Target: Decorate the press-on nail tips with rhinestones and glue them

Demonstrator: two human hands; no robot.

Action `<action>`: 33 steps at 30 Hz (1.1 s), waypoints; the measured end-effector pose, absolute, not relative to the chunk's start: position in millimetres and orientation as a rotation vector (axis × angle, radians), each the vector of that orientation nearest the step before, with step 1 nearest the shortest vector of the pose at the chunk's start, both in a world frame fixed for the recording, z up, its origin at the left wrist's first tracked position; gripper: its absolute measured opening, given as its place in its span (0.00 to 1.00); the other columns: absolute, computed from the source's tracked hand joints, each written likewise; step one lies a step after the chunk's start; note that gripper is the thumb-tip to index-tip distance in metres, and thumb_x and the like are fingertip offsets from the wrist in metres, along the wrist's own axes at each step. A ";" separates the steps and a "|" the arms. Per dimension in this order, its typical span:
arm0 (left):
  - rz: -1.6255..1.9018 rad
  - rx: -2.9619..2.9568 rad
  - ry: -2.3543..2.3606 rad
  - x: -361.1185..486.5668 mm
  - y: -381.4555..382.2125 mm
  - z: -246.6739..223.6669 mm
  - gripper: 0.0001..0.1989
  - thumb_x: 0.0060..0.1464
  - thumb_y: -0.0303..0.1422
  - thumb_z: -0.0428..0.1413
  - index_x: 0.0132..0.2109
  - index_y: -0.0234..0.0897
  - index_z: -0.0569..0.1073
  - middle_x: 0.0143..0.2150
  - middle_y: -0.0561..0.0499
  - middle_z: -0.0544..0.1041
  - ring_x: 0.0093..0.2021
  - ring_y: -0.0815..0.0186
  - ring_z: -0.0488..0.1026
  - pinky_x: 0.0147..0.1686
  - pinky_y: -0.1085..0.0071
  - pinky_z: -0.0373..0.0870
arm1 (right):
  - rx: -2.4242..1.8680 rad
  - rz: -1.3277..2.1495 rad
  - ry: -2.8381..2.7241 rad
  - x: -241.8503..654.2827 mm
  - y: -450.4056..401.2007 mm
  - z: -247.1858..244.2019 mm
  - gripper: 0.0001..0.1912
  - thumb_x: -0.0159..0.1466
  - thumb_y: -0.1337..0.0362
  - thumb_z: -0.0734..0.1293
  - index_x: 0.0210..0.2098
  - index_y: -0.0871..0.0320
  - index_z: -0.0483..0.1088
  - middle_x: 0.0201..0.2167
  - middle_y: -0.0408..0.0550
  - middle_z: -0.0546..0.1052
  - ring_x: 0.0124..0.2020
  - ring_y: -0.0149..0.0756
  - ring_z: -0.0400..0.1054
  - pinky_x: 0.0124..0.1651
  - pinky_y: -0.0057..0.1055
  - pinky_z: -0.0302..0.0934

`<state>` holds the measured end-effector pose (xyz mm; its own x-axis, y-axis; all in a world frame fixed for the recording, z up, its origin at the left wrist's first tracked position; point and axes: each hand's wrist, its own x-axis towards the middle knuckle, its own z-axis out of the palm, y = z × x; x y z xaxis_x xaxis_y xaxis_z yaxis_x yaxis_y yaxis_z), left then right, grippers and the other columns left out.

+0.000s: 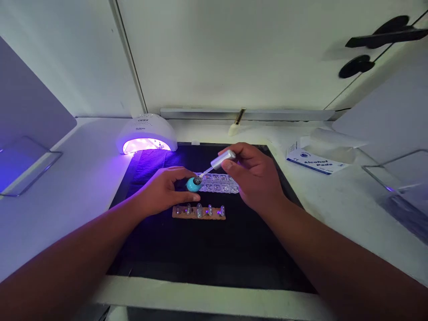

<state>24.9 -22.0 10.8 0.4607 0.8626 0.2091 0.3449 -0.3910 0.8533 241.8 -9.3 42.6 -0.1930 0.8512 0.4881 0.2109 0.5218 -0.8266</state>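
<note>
My left hand (165, 189) pinches a rounded teal piece (193, 184) from its left side, fingers around it. A small dark glittery piece (197, 180) sits at its upper right; I cannot tell if it is a nail tip. My right hand (256, 174) is closed on a white-capped nail polish brush (223, 159), tilted down to the left. Its tip meets or nearly meets the glittery piece. Just below, a tan strip (193, 216) bears several shiny nail tips (199, 210). Behind the hands lies a clear tray (217, 192) of small compartments with glittery contents, partly hidden.
A white nail lamp (149, 127) glows purple at the back left. Beneath everything is a black mat (200, 254). Behind it stands a brush with a pale base (236, 128). An alcohol pads box (316, 160) lies right, with clear stands (401, 169) beyond.
</note>
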 end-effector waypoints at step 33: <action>0.870 1.870 0.990 25.2 -21.7 11.2 0.12 0.51 0.35 0.66 0.43 0.37 0.79 0.36 0.54 0.77 0.35 0.69 0.70 0.38 0.70 0.65 | -0.858 0.788 -1.671 239.7 -13.6 43.0 0.02 0.61 0.63 0.69 0.33 0.53 0.73 0.29 0.39 0.72 0.31 0.31 0.65 0.39 0.33 0.60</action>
